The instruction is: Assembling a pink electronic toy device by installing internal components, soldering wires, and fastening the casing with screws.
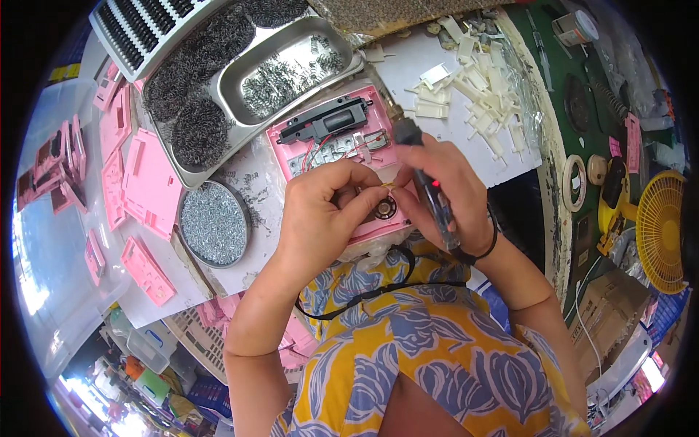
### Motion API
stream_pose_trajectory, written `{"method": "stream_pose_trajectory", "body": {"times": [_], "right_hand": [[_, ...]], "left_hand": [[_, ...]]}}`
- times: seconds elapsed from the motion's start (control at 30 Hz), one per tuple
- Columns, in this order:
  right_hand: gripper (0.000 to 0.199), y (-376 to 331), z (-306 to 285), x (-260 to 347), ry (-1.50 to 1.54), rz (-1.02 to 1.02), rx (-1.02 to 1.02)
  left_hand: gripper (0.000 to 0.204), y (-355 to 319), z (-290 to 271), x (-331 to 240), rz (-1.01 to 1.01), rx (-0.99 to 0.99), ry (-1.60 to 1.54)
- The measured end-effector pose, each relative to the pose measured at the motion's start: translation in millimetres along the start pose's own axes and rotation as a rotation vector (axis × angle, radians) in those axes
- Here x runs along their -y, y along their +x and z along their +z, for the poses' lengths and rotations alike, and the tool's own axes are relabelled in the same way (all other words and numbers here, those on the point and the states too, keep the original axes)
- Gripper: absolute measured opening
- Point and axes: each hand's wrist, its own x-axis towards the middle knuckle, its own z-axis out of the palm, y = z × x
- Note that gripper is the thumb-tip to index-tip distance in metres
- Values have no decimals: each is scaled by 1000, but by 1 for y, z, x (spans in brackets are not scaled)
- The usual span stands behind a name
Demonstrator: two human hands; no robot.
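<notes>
My left hand (314, 207) is closed, thumb and forefinger pinching a thin yellow wire (389, 185) above a small round black speaker (386, 209). Opposite it, the fingertips of my right hand (466, 189) meet the same wire. That hand also holds a black power screwdriver (409, 135), tip pointing away from me and a red light glowing on its body. Beneath both hands lies an open pink plastic case (380, 109). A dark grey mechanism (324, 122), metal plates (342, 148) and red wires sit inside it. My hands cover part of the case.
At the far left, a metal tray (218, 156) holds many black springs, with a smaller steel tray (226, 87) on it. A round tin of screws (215, 224) stands nearer. Pink panels (149, 178) lie left; white plastic parts (477, 87) are heaped right, before a yellow fan (659, 231).
</notes>
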Motion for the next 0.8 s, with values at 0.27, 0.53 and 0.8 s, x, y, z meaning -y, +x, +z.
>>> {"method": "stream_pose_trajectory", "body": {"times": [0.27, 0.53, 0.8], "right_hand": [[25, -1, -81, 0, 213, -22, 95], [20, -1, -82, 5, 163, 99, 298], [19, 3, -77, 3, 169, 84, 331]], "left_hand": [[7, -5, -5, -3, 284, 31, 266], [9, -2, -3, -15, 230, 55, 398], [11, 0, 1, -12, 268, 25, 455]]}}
